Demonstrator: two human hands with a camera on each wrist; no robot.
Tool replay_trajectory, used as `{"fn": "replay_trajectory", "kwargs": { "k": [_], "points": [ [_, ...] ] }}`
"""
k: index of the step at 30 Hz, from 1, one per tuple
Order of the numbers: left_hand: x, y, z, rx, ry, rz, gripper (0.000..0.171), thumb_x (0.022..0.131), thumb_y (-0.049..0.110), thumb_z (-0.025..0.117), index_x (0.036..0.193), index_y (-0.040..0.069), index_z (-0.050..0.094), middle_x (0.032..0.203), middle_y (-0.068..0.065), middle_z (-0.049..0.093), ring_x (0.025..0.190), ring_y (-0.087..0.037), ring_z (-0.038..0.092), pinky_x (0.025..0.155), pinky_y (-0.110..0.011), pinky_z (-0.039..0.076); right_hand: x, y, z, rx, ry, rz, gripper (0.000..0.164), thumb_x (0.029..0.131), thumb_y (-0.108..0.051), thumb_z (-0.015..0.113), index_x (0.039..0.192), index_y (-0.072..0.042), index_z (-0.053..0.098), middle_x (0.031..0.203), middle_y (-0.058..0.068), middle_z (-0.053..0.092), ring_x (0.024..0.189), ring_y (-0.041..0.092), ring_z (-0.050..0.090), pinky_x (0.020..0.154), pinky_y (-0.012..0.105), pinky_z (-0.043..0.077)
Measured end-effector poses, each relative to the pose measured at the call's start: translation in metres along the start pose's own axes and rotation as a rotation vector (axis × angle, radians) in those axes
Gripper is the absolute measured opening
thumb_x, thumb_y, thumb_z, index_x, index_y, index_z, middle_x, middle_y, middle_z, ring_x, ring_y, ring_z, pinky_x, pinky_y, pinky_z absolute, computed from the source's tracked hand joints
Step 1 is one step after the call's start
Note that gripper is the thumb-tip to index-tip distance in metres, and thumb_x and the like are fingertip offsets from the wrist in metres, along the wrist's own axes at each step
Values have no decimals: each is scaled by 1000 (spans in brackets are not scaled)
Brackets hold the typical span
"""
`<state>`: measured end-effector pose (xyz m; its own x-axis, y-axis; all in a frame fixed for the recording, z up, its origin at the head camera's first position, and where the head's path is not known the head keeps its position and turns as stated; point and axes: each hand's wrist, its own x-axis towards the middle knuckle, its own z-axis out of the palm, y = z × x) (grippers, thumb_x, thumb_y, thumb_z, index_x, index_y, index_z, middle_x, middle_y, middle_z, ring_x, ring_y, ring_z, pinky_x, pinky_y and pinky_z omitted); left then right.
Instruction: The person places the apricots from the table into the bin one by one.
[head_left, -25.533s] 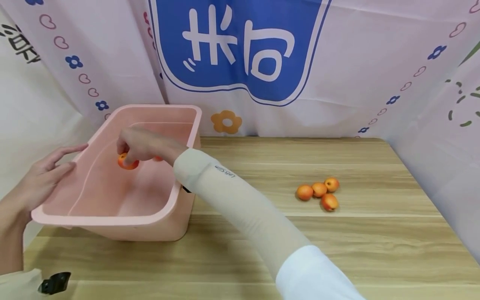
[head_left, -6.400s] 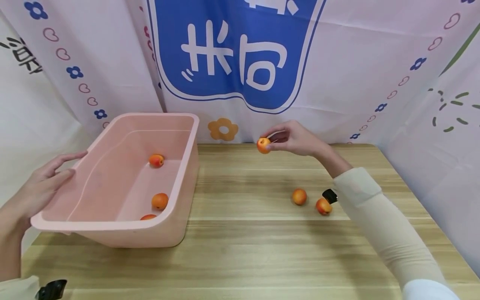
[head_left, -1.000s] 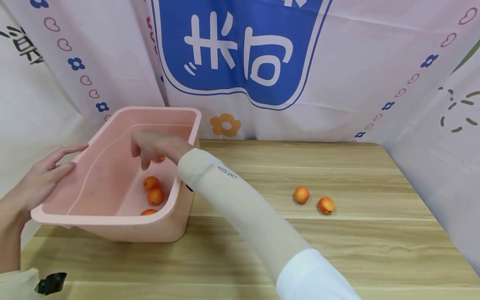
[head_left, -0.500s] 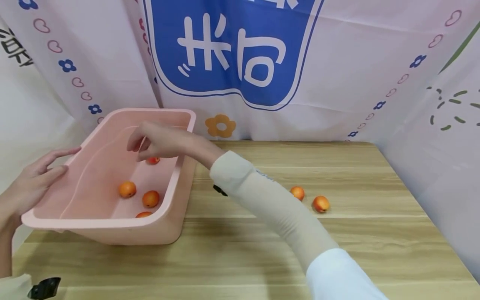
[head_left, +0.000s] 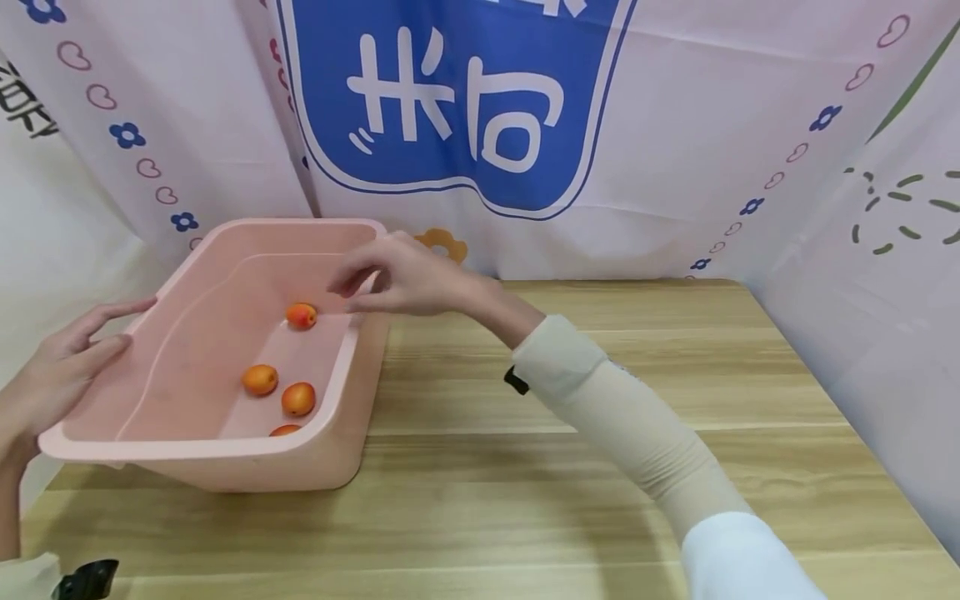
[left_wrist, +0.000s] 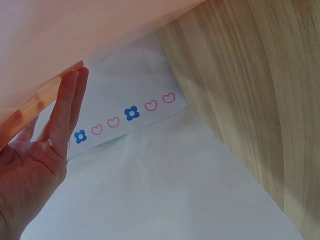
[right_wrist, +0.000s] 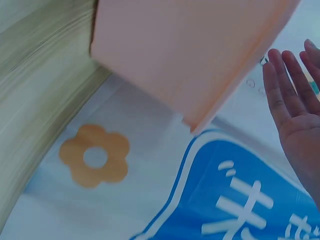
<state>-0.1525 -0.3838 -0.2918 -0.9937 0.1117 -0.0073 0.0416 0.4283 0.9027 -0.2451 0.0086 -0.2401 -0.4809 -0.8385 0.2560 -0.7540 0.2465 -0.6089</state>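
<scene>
In the head view, a pink plastic bin (head_left: 358,358) stands at the left of the table. Several orange-red apricots lie inside: one apricot (head_left: 302,316) at the back, another apricot (head_left: 259,380) near the middle, with more by the near right corner. My left hand (head_left: 63,367) holds the bin's left rim; in the left wrist view its fingers (left_wrist: 69,105) lie under that rim. Over the bin's right rim, my right hand (head_left: 405,275) hovers with loosely bent fingers and nothing in them. The right wrist view shows this palm (right_wrist: 302,127) bare.
The wooden table (head_left: 465,500) extends right of the bin. My right sleeve (head_left: 637,433) crosses above it and hides the spot where two apricots lay. A printed white cloth (head_left: 675,167) hangs behind, with more cloth at both sides.
Since 25.5 seconds ago, more apricots have come into the bin and fewer lay on the table. Within the last second, my right hand has moved rightward from inside the bin; two apricots there rolled apart.
</scene>
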Motion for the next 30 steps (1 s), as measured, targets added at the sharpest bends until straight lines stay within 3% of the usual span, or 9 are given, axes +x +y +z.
{"fn": "replay_trajectory", "kwargs": {
  "k": [6,11,16,20,30],
  "points": [
    [0,2,0,-6,3,-25,46,114,16,34,129,56,52,93,28,68,55,-19,71,46,-31,57,-34,16,-18,32,46,21,26,93,-4,77,118,3,74,107,12,75,96,16,71,86,26,60],
    [0,2,1,-12,-1,-26,46,114,17,33,130,56,51,95,30,67,57,-19,72,47,-32,58,-62,31,-32,24,29,107,27,94,-6,77,120,1,73,107,11,75,97,18,71,86,30,61],
    [1,1,2,-6,-3,-33,45,115,17,32,131,56,50,97,33,65,58,-19,72,48,-32,59,-91,46,-42,22,28,141,25,93,-3,77,117,3,73,106,12,76,95,21,73,84,32,62],
    [2,1,1,10,-2,-24,46,115,17,33,130,57,50,95,30,66,56,-19,72,47,-31,58,-113,58,-47,40,36,169,25,91,1,77,116,5,73,103,13,76,92,23,73,83,34,63],
    [0,1,1,-5,-13,-9,46,115,16,32,130,56,50,95,28,68,56,-20,72,47,-33,58,-154,80,-48,67,-34,273,27,91,1,77,118,5,72,102,13,76,94,26,73,86,43,63]
  ]
}}
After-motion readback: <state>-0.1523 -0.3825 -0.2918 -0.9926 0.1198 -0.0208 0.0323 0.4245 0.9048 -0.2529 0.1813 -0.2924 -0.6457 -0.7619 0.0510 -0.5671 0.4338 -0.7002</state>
